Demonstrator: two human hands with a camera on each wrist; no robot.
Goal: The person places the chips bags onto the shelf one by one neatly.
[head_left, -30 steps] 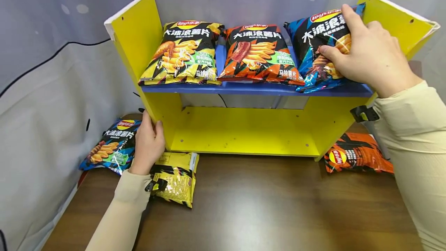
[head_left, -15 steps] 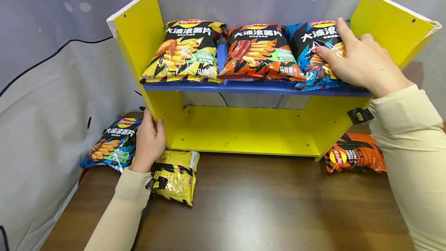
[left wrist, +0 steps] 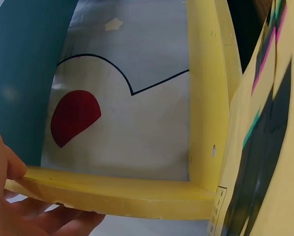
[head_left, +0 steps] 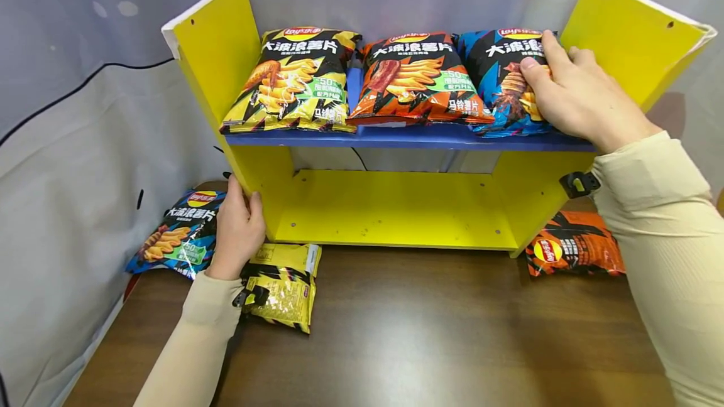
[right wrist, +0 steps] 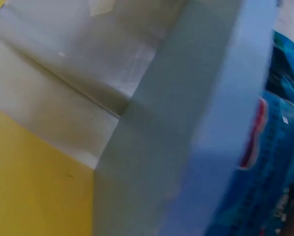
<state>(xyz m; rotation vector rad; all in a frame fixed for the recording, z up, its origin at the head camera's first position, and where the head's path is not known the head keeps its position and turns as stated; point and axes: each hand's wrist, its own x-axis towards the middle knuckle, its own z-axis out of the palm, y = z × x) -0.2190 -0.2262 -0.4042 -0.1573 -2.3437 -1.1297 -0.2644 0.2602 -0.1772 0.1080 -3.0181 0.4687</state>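
Observation:
My right hand (head_left: 594, 93) holds a blue chip bag (head_left: 511, 90) at the right end of the blue upper shelf (head_left: 396, 137), thumb on its front. The bag leans upright beside a red chip bag (head_left: 418, 80), and a yellow chip bag (head_left: 294, 80) stands at the left end. With my left hand (head_left: 240, 228) I grip the left side panel (head_left: 215, 61) of the yellow rack. In the left wrist view, the thumb lies on the inner side of that panel (left wrist: 137, 191) and the fingers go round outside. The right wrist view shows the blue bag (right wrist: 265, 182) over the shelf edge.
The rack's lower shelf (head_left: 390, 209) is bare yellow board. On the brown table (head_left: 407, 319) lie a blue chip bag (head_left: 181, 234) left of the rack, a yellow bag (head_left: 285, 287) in front of its left corner, and an orange bag (head_left: 577, 247) at the right.
The blue bag on the shelf has straightened from a tilt and shifted left against the red bag, my right hand moving with it. My left hand stays on the side panel.

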